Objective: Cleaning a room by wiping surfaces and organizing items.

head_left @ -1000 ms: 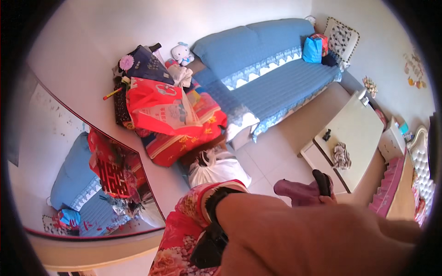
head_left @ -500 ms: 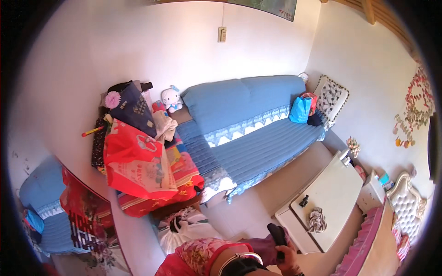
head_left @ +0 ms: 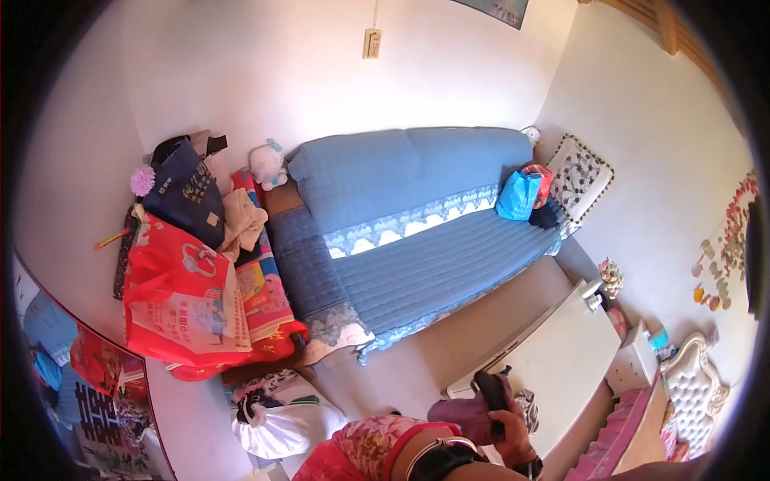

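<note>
My right hand [head_left: 510, 435] comes in from the lower right, a dark band at its wrist, its fingers closed round a dark, long, round-tipped part [head_left: 492, 390]. That part belongs with, or lies against, soft mauve material [head_left: 457, 418]; together they look somewhat like a shoe, but I cannot be sure of the kind. From the lower left reaches my left arm [head_left: 413, 440] in a floral sleeve, with a bracelet and black band at the wrist. The fingers of my left hand are not clearly visible. Behind the held item, a crumpled patterned cloth [head_left: 526, 410] lies on the cream table.
The cream table [head_left: 553, 373] stands ahead right, beside the blue covered sofa [head_left: 433, 264]. A white bundle [head_left: 293, 421] sits on the floor at left, below a red bag [head_left: 172, 297] and piled textiles. A pink-skirted piece of furniture [head_left: 613, 437] stands at right.
The view has shifted, so sofa, bags and bundle appear farther left. My right hand and the mauve item have risen in the picture and now overlap the table's near end, partly covering the crumpled cloth.
</note>
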A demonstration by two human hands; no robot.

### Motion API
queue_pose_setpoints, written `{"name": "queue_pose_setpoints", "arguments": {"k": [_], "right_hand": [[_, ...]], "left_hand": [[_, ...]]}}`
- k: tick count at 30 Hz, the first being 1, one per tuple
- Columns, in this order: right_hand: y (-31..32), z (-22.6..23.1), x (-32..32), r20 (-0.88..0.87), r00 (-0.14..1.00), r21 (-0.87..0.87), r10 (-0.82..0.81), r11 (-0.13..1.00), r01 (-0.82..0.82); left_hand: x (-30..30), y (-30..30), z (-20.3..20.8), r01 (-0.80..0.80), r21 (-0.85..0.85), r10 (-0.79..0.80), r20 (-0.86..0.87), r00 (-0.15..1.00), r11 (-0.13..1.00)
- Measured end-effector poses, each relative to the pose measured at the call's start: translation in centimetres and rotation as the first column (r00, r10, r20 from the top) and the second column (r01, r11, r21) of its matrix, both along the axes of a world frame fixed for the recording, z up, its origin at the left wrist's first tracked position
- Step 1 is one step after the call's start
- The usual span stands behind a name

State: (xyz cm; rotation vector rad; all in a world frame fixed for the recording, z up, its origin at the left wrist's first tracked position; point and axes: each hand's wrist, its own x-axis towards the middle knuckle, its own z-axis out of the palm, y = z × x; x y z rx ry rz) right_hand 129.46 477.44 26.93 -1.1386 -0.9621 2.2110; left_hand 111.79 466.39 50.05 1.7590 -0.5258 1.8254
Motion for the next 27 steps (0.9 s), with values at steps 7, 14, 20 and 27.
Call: {"name": "queue_pose_setpoints", "arguments": {"k": [7,14,20,27], "right_hand": [[5.9,1.1,-2.2,0.011,0.999,0.075,0.039,0.996,-0.04],[9.3,-0.6,-6.3,0.052,0.989,-0.039,0.136,0.99,-0.134],[10.0,1.7,-13.7,-0.055,0.944,-0.005,0.326,0.945,-0.327],[10.2,0.2,-22.4,-0.017,0.918,0.067,0.395,0.917,-0.394]], "left_hand": [[-1.4,4.4,0.5,-0.06,-0.027,0.061,0.05,0.997,0.998],[-4.8,8.1,-0.2,-0.128,0.016,0.127,0.076,0.989,0.992],[-8.9,7.5,0.9,-0.223,0.02,0.22,0.097,0.971,0.975],[-15.3,7.6,0.2,-0.256,0.093,0.241,0.145,0.96,0.962]]}}
